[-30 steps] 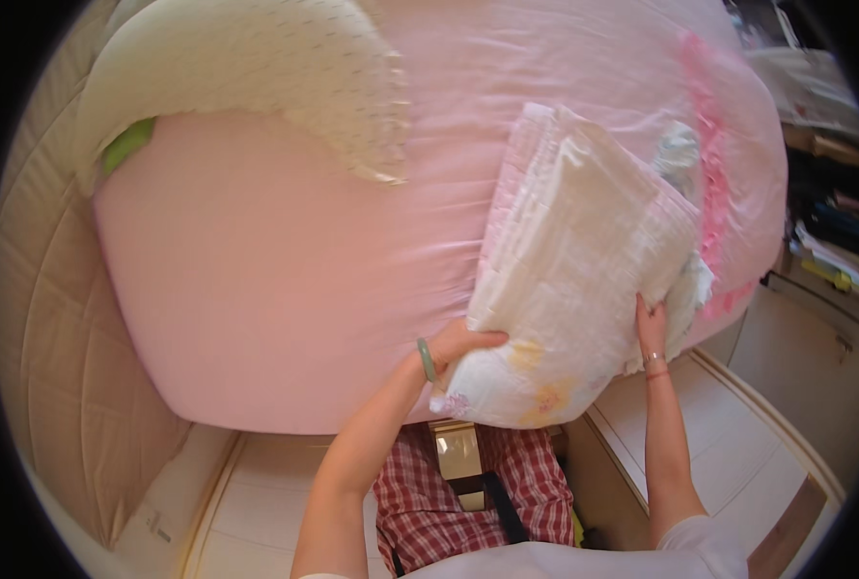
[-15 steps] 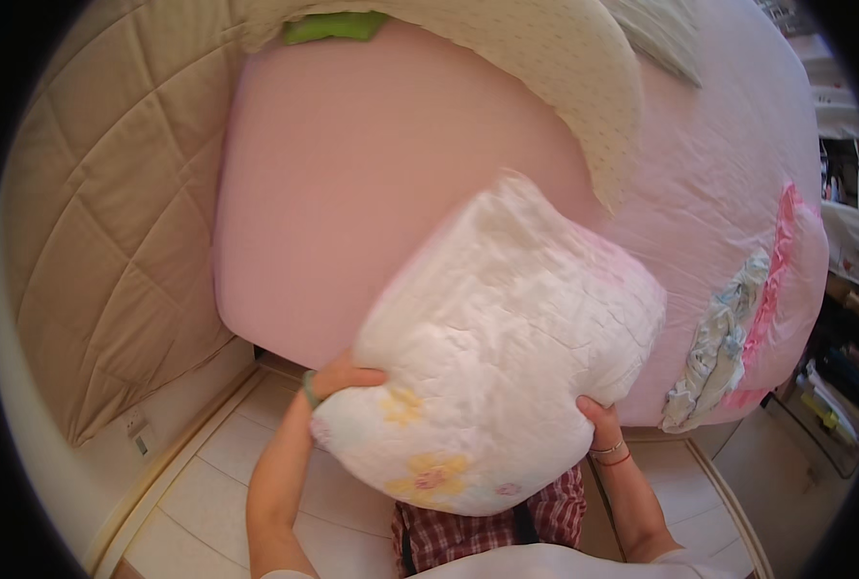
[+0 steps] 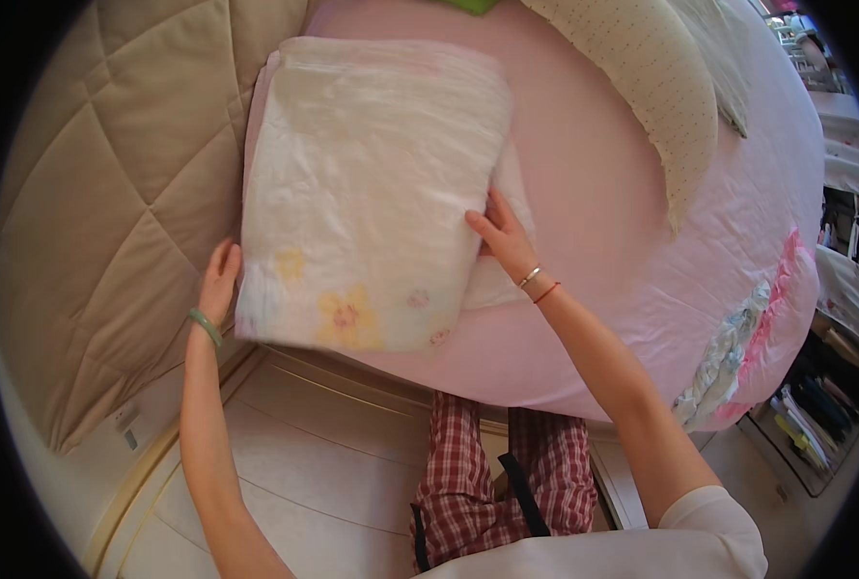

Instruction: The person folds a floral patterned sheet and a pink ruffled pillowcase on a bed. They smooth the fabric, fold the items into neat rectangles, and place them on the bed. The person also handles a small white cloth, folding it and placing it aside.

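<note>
A folded white quilt [image 3: 381, 164] with yellow and pink flower patches near its front edge lies on the left part of the pink-sheeted bed [image 3: 594, 183]. Its layers show along the right side, and the front edge is slightly blurred. My right hand [image 3: 507, 236] grips that right side, thumb on top and some fingers hidden beneath the cloth. At the quilt's left edge is my left hand [image 3: 219, 278], fingers stretched out beside the fabric with none of them over the top. A green bangle [image 3: 205, 327] circles the left wrist.
A beige quilted panel [image 3: 121, 193] rises close along the left. On the bed's far right rests a cream curved pillow [image 3: 647, 77]; a green item [image 3: 472, 5] shows at the top. Ruffled pink and pale-blue cloth [image 3: 738, 338] lies at right, beside shelves [image 3: 825, 405] of belongings.
The quilt has gone from being held up in front of me to lying on the bed, farther away and left. Both hands moved forward; the left no longer has its thumb over the quilt.
</note>
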Tool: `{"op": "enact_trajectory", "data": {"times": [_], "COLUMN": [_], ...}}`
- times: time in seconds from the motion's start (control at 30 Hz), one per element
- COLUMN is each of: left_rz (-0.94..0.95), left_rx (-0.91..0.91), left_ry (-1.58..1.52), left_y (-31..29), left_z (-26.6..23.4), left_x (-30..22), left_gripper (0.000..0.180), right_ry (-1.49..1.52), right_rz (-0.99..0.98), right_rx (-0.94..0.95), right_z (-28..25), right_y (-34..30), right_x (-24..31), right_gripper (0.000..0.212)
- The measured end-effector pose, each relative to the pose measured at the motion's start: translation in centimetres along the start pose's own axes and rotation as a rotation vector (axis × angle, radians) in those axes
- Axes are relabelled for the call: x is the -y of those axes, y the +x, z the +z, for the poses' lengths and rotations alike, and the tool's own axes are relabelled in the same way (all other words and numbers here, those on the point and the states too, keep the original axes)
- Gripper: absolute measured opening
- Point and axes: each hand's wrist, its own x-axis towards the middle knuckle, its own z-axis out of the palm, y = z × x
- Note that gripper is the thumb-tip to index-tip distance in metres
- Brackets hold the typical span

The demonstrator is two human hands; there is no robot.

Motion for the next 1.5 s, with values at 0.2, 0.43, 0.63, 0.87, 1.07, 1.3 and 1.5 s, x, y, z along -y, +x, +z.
{"op": "enact_trajectory", "data": {"times": [0.2, 0.43, 0.63, 0.87, 1.07, 1.3, 1.5], "left_rz": [0.395, 0.385, -0.371, -0.394, -0.252, 0.046, -0.234], "left_rx": [-0.221, -0.844, -0.044, -0.060, -0.507, -0.434, -0.138], "left_ry": [0.912, 0.104, -1.275, -1.282, -1.163, -0.846, -1.076], "left_y": [-0.9, -3.3, -13.1, -12.2, -15.2, -18.7, -14.0], "left_z": [8.3, 13.0, 20.7, 20.5, 3.8, 4.4, 16.8], "left_x": [2.9, 3.9, 9.7, 2.8, 1.0, 1.2, 7.2], "left_gripper": [0.058, 0.050, 0.053, 0.053, 0.054, 0.065, 0.062], "right_ry": [-1.089, -0.768, -0.455, -0.574, -0.298, -1.014, -1.364], "right_rz": [-0.806, -0.445, -0.292, -0.380, -0.453, -0.715, -0.881], "right_rx": [-0.102, -0.197, -0.115, -0.160, -0.382, 0.096, 0.170], "right_z": [-8.2, -11.3, -1.6, -0.2, 8.0, 17.1, 8.0], "right_y": [-0.8, -3.1, -6.4, -4.2, 2.0, 8.5, 16.8], "right_x": [-1.6, -3.2, -8.0, -6.4, -7.3, -7.3, -0.7], "right_gripper": [0.039, 0.031, 0.037, 0.046, 0.056, 0.061, 0.064]}}
